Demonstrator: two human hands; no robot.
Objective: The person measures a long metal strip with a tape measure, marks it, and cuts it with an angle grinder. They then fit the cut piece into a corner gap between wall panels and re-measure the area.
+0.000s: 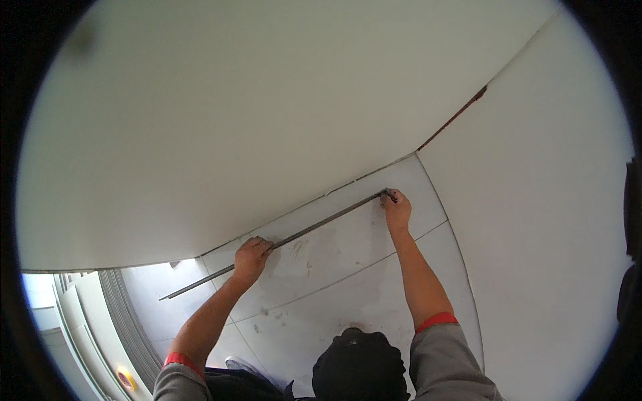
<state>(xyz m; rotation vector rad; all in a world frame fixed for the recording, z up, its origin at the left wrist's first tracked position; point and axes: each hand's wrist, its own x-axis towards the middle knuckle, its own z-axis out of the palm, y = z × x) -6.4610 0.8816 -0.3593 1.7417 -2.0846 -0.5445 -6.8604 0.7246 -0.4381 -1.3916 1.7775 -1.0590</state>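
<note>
A long, thin grey strip (328, 220), straight like a trim or rod, runs slantwise just above or on the tiled floor, close to the foot of the wall. My left hand (253, 259) is closed around it toward its left part, and the strip's free end sticks out beyond that hand. At the far right end, my right hand (397, 208) pinches the tip near the room's corner. Something small and dark shows at these right fingers, too small to name.
A broad pale wall (267, 134) meets a second wall (542, 234) in a corner with a dark red seam (455, 120). Smudged tiles (321, 267) cover the floor. At lower left are a ribbed grey sill (130, 321) and a yellow roll (126, 379). A rounded black thing (358, 367) sits at the lower edge.
</note>
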